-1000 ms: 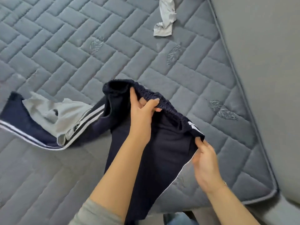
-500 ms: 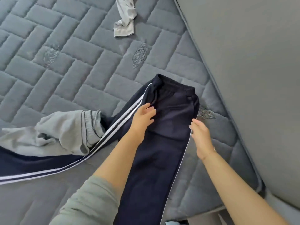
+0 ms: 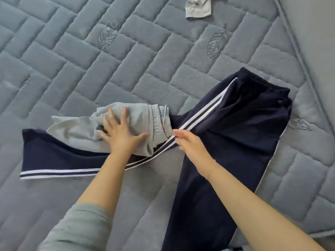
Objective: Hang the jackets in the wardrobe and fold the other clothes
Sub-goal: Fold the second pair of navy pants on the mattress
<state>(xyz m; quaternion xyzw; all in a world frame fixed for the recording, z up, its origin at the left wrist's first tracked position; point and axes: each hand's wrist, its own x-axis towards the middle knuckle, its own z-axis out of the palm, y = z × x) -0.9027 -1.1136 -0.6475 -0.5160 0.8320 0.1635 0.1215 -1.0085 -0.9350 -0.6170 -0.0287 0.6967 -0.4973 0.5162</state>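
Navy track pants [image 3: 233,134] with white side stripes lie on the grey quilted mattress [image 3: 145,57], waistband toward the upper right. One leg runs down toward me; the other stretches left. Crumpled light grey sweatpants [image 3: 137,120] lie on top of that left leg. My left hand [image 3: 121,131] presses on the grey sweatpants with fingers spread. My right hand [image 3: 188,144] pinches the striped edge of the navy leg beside the grey garment.
A small light grey garment [image 3: 198,7] lies at the top of the mattress. The mattress edge [image 3: 297,57] runs down the right side, with a plain grey surface [image 3: 315,24] beyond it.
The navy pants were laid flat with the waistband at the upper right. My left hand moved from the pants to the grey sweatpants, and my right hand moved left to the striped leg.
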